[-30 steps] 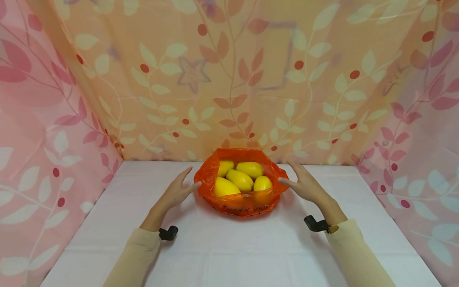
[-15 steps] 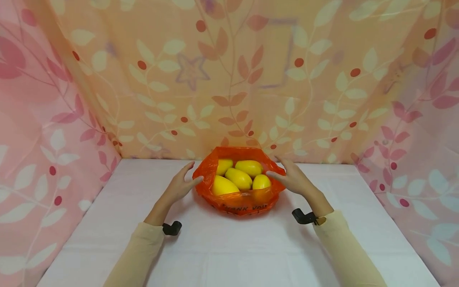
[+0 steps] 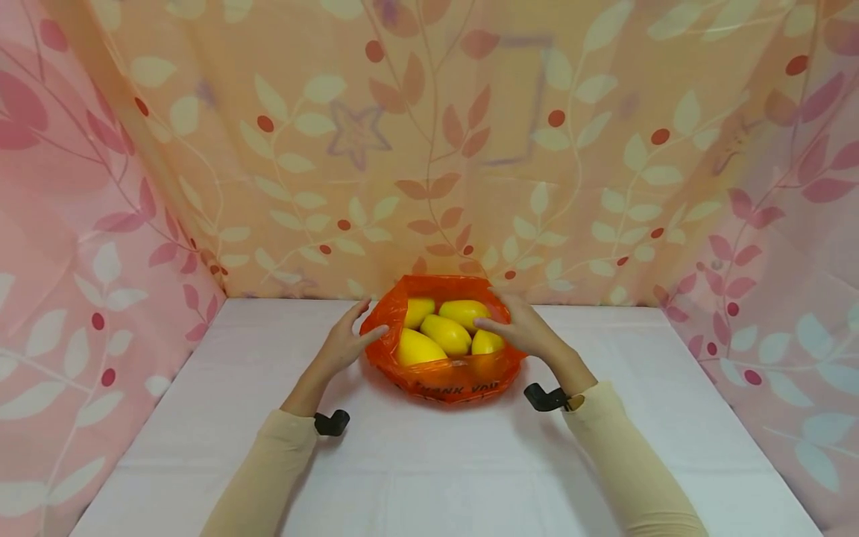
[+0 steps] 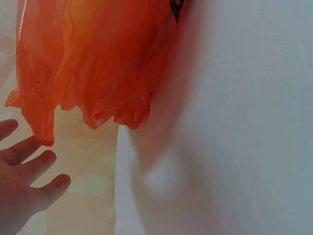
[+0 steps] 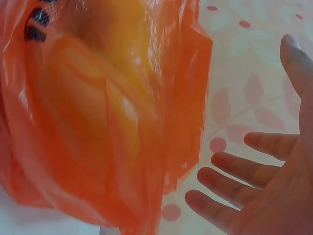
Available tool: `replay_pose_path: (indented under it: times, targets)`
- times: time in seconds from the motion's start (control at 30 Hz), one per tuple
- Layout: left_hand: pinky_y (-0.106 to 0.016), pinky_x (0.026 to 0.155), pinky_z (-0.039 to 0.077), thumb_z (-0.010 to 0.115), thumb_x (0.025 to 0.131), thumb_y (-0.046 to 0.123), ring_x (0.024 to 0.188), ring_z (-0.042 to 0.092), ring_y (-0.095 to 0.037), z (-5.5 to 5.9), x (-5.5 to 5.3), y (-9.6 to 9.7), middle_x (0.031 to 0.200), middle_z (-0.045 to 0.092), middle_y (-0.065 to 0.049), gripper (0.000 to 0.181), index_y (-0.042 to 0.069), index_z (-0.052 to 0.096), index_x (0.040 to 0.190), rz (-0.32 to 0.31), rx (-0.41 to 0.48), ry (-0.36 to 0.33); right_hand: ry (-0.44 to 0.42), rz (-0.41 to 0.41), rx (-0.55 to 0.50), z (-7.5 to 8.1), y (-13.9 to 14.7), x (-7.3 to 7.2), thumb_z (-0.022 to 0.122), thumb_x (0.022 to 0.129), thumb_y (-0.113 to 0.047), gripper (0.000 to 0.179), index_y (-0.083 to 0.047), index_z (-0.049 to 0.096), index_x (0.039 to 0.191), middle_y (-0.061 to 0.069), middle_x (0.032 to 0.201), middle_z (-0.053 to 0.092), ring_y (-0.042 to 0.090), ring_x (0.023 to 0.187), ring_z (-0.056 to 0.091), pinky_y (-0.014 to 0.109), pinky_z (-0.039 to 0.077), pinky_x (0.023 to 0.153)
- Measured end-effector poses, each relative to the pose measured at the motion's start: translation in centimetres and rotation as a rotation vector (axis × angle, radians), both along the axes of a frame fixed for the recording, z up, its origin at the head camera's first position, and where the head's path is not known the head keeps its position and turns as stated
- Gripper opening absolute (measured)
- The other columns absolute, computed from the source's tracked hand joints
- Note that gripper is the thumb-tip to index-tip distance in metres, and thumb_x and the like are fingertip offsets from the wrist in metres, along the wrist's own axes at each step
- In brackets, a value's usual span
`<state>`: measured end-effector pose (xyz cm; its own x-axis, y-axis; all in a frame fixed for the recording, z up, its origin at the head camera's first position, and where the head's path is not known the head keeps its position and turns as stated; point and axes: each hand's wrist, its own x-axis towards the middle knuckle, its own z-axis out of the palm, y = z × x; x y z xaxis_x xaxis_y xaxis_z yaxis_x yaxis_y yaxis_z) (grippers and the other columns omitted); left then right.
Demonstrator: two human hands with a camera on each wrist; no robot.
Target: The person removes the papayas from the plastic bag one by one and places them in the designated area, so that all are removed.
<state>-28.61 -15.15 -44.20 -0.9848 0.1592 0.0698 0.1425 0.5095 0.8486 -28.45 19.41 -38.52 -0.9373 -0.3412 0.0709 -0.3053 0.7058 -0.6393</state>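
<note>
An orange plastic bag [image 3: 436, 380] with dark "THANK YOU" lettering stands with its mouth open, holding several yellow mangoes [image 3: 447, 335]. At its left side is my left hand [image 3: 344, 341], fingers spread; in the left wrist view a fingertip is close to a hanging corner of the bag, and I cannot tell whether it touches. My right hand [image 3: 526, 325] reaches over the bag's right rim in the head view, its thumb in front of the mangoes. The right wrist view has the right fingers [image 5: 230, 164] straight and spread beside the bag, with nothing in them.
A white cloth covers the table [image 3: 429, 477]. Behind it rises a yellow-orange leaf-patterned curtain [image 3: 429, 149], close to the bag's far side. Pink patterned curtains [image 3: 54, 298] bound the left and right sides. Each wrist wears a black camera mount [image 3: 545, 397].
My right hand has moved left, from beside the bag to over its right rim. The left hand has shifted slightly right, closer to the bag. Bag and mangoes stay in place.
</note>
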Motion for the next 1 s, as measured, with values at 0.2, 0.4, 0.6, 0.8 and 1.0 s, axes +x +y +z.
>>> replay_pose_path:
  times: [0.2, 0.4, 0.6, 0.8, 1.0]
  targets:
    - [-0.062, 0.116, 0.020, 0.068, 0.089, 0.044, 0.144, 0.030, -0.036, 0.0, -0.1, 0.4, 0.158, 0.032, -0.014, 0.084, 0.016, 0.025, 0.156, -0.006, 0.016, 0.026, -0.004, 0.030, 0.001, -0.3, -1.2, -0.1, 0.063, 0.087, -0.057, 0.088, -0.006, 0.030, 0.152, 0.016, 0.156, 0.035, 0.039, 0.142, 0.034, 0.059, 0.028, 0.114]
    - [-0.058, 0.117, 0.021, 0.069, 0.089, 0.040, 0.144, 0.031, -0.036, -0.2, -0.3, 0.8, 0.157, 0.033, -0.015, 0.082, 0.013, 0.028, 0.154, 0.002, 0.047, 0.045, -0.029, 0.037, 0.022, -0.4, -2.5, -0.1, 0.062, 0.084, -0.064, 0.092, -0.010, 0.032, 0.152, 0.013, 0.155, 0.037, 0.037, 0.141, 0.037, 0.058, 0.031, 0.112]
    - [-0.059, 0.115, 0.026, 0.068, 0.090, 0.037, 0.142, 0.033, -0.039, -0.4, -0.7, 1.3, 0.155, 0.036, -0.017, 0.077, 0.012, 0.031, 0.153, 0.023, 0.033, 0.071, -0.067, 0.047, 0.033, -0.7, -3.9, -0.2, 0.062, 0.083, -0.066, 0.093, -0.012, 0.031, 0.152, 0.012, 0.154, 0.038, 0.036, 0.139, 0.040, 0.059, 0.035, 0.109]
    - [-0.057, 0.113, 0.032, 0.067, 0.092, 0.034, 0.140, 0.037, -0.038, -0.4, -0.8, 1.7, 0.152, 0.041, -0.016, 0.071, 0.015, 0.035, 0.152, 0.026, 0.040, 0.089, -0.068, 0.069, 0.051, -0.8, -5.0, -0.2, 0.063, 0.084, -0.063, 0.089, -0.014, 0.034, 0.152, 0.012, 0.153, 0.040, 0.036, 0.135, 0.043, 0.058, 0.039, 0.107]
    - [-0.055, 0.112, 0.034, 0.067, 0.093, 0.029, 0.139, 0.039, -0.037, -0.6, -1.1, 2.0, 0.152, 0.042, -0.015, 0.066, 0.014, 0.038, 0.150, 0.014, 0.043, 0.132, -0.047, 0.089, 0.080, -0.9, -6.1, -0.1, 0.065, 0.085, -0.058, 0.086, -0.010, 0.035, 0.151, 0.013, 0.152, 0.042, 0.034, 0.136, 0.043, 0.054, 0.038, 0.110]
